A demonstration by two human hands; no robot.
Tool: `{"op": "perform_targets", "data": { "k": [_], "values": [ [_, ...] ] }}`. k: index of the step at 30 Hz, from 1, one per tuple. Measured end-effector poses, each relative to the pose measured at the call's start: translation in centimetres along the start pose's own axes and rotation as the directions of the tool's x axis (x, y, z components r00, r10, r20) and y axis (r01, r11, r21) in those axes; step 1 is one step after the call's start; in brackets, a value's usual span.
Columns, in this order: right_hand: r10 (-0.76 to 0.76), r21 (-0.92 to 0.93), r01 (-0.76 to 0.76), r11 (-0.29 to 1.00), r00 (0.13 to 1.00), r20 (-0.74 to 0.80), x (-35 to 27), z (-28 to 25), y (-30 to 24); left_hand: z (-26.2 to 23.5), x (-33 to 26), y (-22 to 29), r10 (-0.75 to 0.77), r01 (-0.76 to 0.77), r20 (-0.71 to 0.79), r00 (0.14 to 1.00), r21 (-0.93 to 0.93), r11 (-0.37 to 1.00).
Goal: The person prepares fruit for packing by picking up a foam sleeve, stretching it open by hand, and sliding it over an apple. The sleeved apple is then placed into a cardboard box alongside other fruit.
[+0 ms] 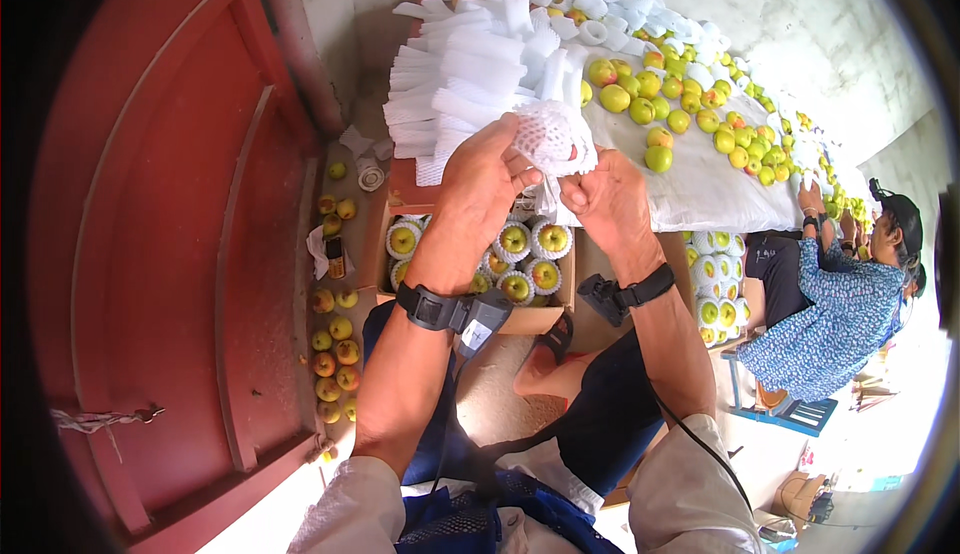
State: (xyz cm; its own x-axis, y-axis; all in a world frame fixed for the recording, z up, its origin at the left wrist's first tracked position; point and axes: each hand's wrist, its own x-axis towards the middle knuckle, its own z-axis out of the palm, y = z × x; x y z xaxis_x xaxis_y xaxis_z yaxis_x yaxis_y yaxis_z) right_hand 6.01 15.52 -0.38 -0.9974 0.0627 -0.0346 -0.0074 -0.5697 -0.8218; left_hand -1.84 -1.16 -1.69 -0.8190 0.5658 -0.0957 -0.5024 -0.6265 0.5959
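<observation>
In front of me, above the edge of the heaped table, my two hands grip one white foam net sleeve [548,139]. My left hand [488,166] has its fingers closed on the sleeve's left side. On the opposite side my right hand [610,194] pinches the lower right rim. A reddish patch shows at the opening, but I cannot tell whether fruit is inside. Below my hands stands a cardboard box [530,322] of green-yellow apples [515,241] in white net sleeves. Just behind my left hand lies a pile of flat foam sleeves [455,84].
Loose apples [690,102] spread over the white-covered table [690,199]. More apples [345,352] line the floor beside a red door [180,224], near a phone [335,256]. At right, a co-worker [835,304] reaches over the table, near another packed box [715,294] and a blue stool [785,412].
</observation>
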Motion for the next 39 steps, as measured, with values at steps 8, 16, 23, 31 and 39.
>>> {"op": "perform_targets", "data": {
  "k": [8,16,23,31,39],
  "values": [
    [-0.032,-0.135,0.039,0.990,0.998,0.054,0.4,-3.2,1.5,1.2,-0.7,0.1,0.022,0.027,0.270,0.963,-0.177,0.984],
    [-0.029,-0.232,0.010,0.973,0.997,-0.077,-0.9,2.0,-0.2,1.0,-0.4,-0.3,0.236,-0.223,-0.099,0.967,0.124,0.967],
    [-0.227,-0.596,0.142,0.790,0.971,-0.070,-1.6,2.6,0.2,1.4,-0.6,-0.7,0.342,-0.290,-0.091,0.935,0.356,0.888],
    [-0.064,0.132,0.081,0.988,0.989,-0.130,-0.9,0.6,-0.8,1.0,-0.3,-0.9,0.203,-0.197,-0.040,0.978,0.120,0.973],
    [0.013,0.227,-0.012,0.974,1.000,-0.006,-1.1,2.1,-0.9,0.6,0.6,-1.5,0.110,-0.090,0.087,0.990,-0.209,0.974]
  ]
}}
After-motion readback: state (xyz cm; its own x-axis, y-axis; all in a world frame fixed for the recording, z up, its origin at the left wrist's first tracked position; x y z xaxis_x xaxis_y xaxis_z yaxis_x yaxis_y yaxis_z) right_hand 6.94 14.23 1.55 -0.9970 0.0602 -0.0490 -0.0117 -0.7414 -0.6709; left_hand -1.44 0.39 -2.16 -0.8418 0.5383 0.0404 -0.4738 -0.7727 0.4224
